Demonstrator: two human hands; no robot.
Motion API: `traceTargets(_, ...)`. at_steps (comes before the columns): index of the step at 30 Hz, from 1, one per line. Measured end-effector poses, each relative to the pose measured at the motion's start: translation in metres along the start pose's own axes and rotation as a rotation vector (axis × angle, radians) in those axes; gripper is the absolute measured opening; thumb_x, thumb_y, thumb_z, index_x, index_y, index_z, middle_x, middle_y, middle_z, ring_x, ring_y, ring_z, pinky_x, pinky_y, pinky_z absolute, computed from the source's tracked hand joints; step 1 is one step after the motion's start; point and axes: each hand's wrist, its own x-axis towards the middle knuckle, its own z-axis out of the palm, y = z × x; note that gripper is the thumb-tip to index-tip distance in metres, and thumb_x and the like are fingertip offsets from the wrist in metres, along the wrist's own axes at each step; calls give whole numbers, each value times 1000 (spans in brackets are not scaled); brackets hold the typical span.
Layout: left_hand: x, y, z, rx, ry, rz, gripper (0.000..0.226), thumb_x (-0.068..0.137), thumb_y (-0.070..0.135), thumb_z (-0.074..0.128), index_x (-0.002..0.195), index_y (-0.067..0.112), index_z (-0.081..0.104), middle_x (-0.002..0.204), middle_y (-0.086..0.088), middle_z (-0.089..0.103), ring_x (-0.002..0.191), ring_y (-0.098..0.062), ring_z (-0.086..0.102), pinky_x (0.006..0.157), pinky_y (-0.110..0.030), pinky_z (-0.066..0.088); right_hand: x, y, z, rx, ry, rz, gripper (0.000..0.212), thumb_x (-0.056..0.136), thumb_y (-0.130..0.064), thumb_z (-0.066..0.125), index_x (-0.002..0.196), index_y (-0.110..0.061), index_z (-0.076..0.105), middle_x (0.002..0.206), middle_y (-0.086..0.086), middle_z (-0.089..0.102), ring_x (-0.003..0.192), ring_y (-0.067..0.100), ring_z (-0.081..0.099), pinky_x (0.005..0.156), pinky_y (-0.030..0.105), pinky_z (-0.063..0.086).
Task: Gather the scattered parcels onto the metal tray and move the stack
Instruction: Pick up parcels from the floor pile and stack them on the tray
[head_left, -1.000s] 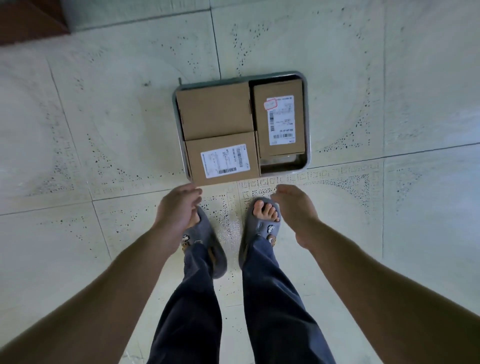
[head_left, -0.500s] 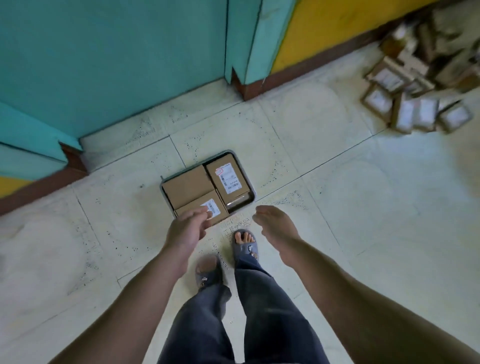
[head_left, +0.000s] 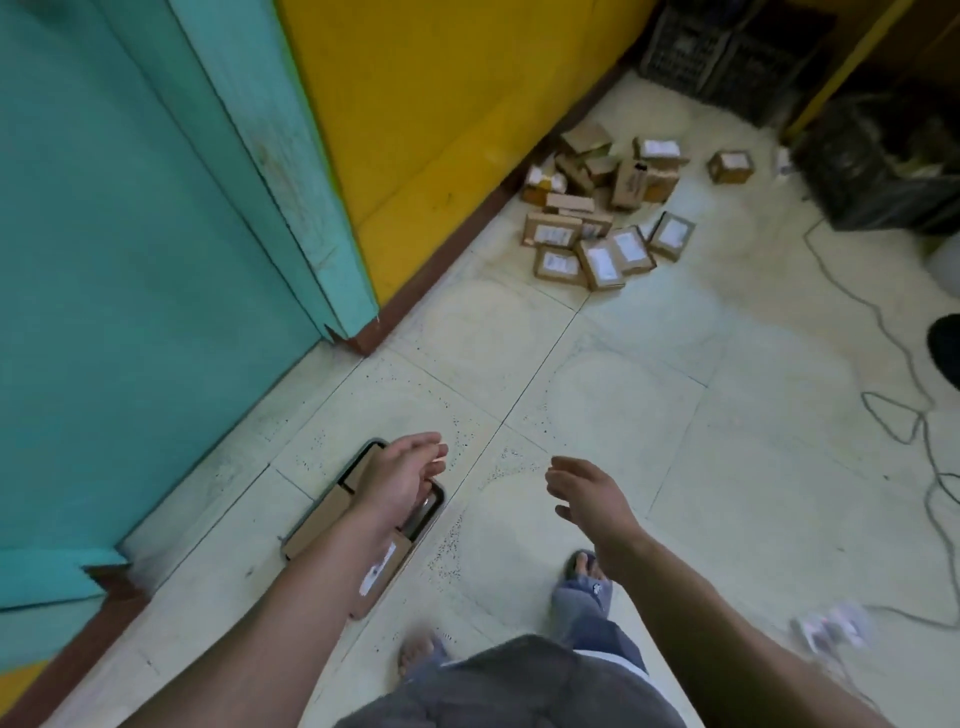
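The metal tray (head_left: 435, 506) lies on the floor at lower left with brown cardboard parcels (head_left: 324, 517) on it, partly hidden by my left forearm. My left hand (head_left: 402, 475) hovers above the tray, fingers loosely apart, holding nothing. My right hand (head_left: 589, 491) is out over bare floor to the right of the tray, also open and empty. A heap of several scattered cardboard parcels (head_left: 597, 218), many with white labels, lies far ahead against the yellow wall.
A teal door and frame (head_left: 156, 260) fill the left. A yellow wall (head_left: 441, 104) with a brown skirting runs to the parcels. Dark crates (head_left: 727, 47) stand at the back right. Loose cables (head_left: 909, 415) trail over the floor on the right. My feet wear grey slippers (head_left: 584, 587).
My view has lifted and swung right from straight down on the tray towards the parcel heap. Both hands rose away from the tray's front edge, and my feet have stepped to the right.
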Motion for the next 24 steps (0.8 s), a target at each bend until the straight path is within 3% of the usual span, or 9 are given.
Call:
traceTargets(3, 0, 26, 58, 54, -19, 19, 22, 98, 15, 52, 117, 12, 64, 113, -3, 69, 106, -16, 64, 97, -33, 47, 6, -4, -59, 88, -3, 12, 38, 96, -17, 56, 134, -13, 55, 125, 1, 61, 112, 17, 58, 95, 33, 48)
traceTargets(9, 14, 58, 188, 88, -74, 4, 18, 98, 17, 52, 112, 16, 65, 110, -1, 71, 106, -16, 65, 97, -36, 47, 35, -21, -187, 59, 27, -45, 36, 97, -22, 55, 133, -19, 55, 131, -3, 59, 119, 18, 54, 108, 43, 43)
traceTargets(15, 38, 86, 299, 88, -104, -5, 19, 98, 18, 52, 112, 16, 65, 110, 0, 71, 102, -13, 66, 93, -32, 48, 92, -40, -288, 97, 58, -11, 36, 96, -20, 55, 132, -16, 56, 126, 0, 60, 113, 16, 57, 103, 39, 46)
traceTargets(19, 64, 106, 332, 102, -104, 7, 21, 100, 17, 50, 116, 15, 63, 112, -2, 70, 103, -14, 65, 87, -29, 49, 127, -64, -308, 127, 31, -13, 35, 97, -18, 55, 132, -13, 56, 120, 1, 62, 110, 16, 58, 94, 33, 48)
traceTargets(22, 100, 132, 353, 102, -98, -15, 20, 99, 16, 51, 116, 14, 63, 110, -2, 69, 101, -13, 65, 73, -22, 51, 167, -91, -324, 73, 11, -27, 36, 97, -19, 54, 133, -15, 55, 125, 0, 60, 113, 17, 57, 97, 33, 47)
traceTargets(24, 142, 154, 372, 100, -101, -17, 20, 99, 15, 51, 115, 14, 63, 109, -2, 70, 100, -13, 66, 73, -22, 50, 206, -117, -341, 26, 21, -39, 37, 97, -20, 54, 134, -15, 54, 129, -1, 59, 114, 17, 57, 102, 35, 46)
